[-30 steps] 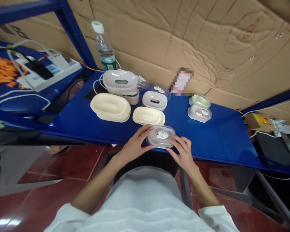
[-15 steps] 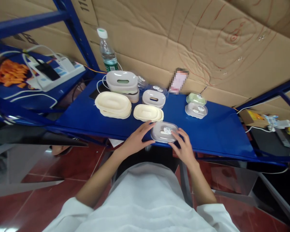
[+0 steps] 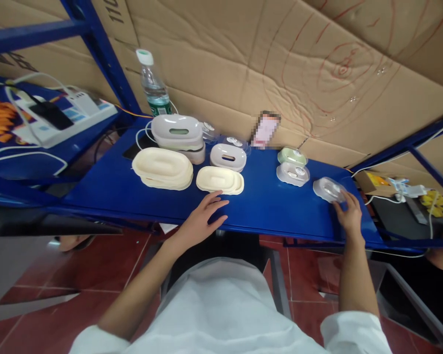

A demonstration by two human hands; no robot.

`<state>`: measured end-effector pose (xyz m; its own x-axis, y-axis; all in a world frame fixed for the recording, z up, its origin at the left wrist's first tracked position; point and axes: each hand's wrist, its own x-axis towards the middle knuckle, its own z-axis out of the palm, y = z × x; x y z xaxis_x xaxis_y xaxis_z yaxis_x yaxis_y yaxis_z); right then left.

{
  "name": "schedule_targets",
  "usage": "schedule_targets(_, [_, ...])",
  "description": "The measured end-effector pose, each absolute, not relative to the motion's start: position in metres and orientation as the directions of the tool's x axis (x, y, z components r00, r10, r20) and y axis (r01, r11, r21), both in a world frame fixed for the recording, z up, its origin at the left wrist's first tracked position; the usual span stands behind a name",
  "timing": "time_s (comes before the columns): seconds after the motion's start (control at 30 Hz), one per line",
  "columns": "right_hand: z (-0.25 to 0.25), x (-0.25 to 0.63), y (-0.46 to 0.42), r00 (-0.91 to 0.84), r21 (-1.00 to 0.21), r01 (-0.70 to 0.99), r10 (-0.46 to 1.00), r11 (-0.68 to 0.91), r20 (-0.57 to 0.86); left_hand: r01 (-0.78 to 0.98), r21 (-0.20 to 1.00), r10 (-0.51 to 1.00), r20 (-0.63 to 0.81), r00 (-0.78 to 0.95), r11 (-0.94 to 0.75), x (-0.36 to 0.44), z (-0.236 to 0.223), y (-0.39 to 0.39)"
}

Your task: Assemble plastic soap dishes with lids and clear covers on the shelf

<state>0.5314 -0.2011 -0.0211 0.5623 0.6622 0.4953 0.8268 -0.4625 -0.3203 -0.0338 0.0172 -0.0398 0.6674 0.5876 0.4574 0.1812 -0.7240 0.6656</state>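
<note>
Right hand (image 3: 349,210) holds a lidded box (image 3: 325,189) near the worktop's (image 3: 266,211) right edge; green box (image 3: 292,157) and grey box (image 3: 291,176) have lids, cream trays (image 3: 216,181) don't; my left hand (image 3: 196,225) is open.

- On our table (image 3: 266,211), left: large trays (image 3: 160,168) stacked before large shells (image 3: 160,132).
- Behind those shells we've got the bottle (image 3: 154,91).
- Middle: small trays (image 3: 210,182) before small shells (image 3: 240,160).
- Right of them, we see the front box (image 3: 290,176) before the rear box (image 3: 291,156).
- Rightmost: our end box (image 3: 323,191).
</note>
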Motion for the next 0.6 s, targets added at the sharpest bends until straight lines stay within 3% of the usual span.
schedule_targets(0.13, [-0.017, 0.568, -0.13, 0.596, -0.366, 0.802, 0.679, -0.472, 0.429, 0.242, 0.528, 0.543, 0.542, 0.641, -0.814, -0.039, -0.037, 0.013])
schedule_targets(0.27, [-0.019, 0.577, -0.074, 0.598, -0.388, 0.796, 0.704, -0.465, 0.384, 0.41, 0.398, 0.572, 0.57, 0.59, -0.82, -0.054, -0.032, 0.017])
schedule_targets(0.6, [-0.023, 0.554, -0.057, 0.665, -0.405, 0.746, 0.633, -0.529, 0.396, 0.527, 0.289, 0.583, 0.584, 0.565, -0.799, -0.051, -0.026, 0.051])
